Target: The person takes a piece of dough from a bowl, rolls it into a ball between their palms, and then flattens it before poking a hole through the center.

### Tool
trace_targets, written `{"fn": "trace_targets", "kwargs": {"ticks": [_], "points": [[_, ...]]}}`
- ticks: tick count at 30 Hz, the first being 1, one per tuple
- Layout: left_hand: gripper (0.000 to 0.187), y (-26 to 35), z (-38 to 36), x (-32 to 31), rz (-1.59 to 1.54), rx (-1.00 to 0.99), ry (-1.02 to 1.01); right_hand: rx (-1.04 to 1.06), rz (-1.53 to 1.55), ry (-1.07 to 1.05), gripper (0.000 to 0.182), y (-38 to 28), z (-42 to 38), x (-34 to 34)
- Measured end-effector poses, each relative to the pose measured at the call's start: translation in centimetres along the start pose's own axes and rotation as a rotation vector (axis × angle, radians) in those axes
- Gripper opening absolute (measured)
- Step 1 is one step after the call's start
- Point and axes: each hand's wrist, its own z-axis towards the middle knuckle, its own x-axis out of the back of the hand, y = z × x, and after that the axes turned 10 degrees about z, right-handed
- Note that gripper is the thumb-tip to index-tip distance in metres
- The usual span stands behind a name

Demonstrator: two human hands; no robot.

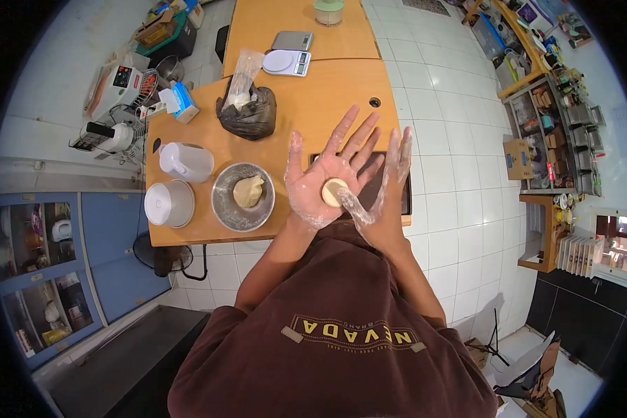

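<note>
My left hand (327,180) is palm up with its fingers spread, and a small round flattened piece of dough (333,192) lies on the palm. The thumb of my right hand (385,191) touches the right side of this dough; its other fingers stretch upward. White flour coats both hands. Left of them, a metal bowl (223,213) with a floury inside holds a larger lump of dough (248,191). Behind my hands is a dark tray (405,203) at the table's right edge, partly hidden by them.
On the wooden table (191,235) are a white pitcher (188,163), a round white container (169,203), a black plastic bag (252,120), a blue box (184,103), a white scale (286,63) and a grey scale (292,41). A green-lidded container (329,12) stands farther back.
</note>
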Motion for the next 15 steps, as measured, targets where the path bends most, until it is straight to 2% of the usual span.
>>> {"fn": "trace_targets", "kwargs": {"ticks": [1, 6, 10, 15], "points": [[0.101, -0.2, 0.0, -0.1, 0.0, -0.011, -0.018, -0.041, -0.046, -0.05, 0.123, 0.1, 0.1, 0.1], [0.105, -0.4, 0.3, 0.0, -0.059, -0.059, -0.099, -0.183, 0.226, -0.072, 0.122, 2.2, -0.7, -0.9], [0.104, -0.4, 0.5, 0.6, -0.052, -0.045, -0.062, -0.322, 0.382, -0.031, 0.123, 1.6, -0.5, -1.3], [0.102, -0.4, 0.7, 0.9, 0.021, -0.074, 0.001, -0.25, 0.297, 0.002, 0.126, 1.2, 0.0, -1.0]]}}
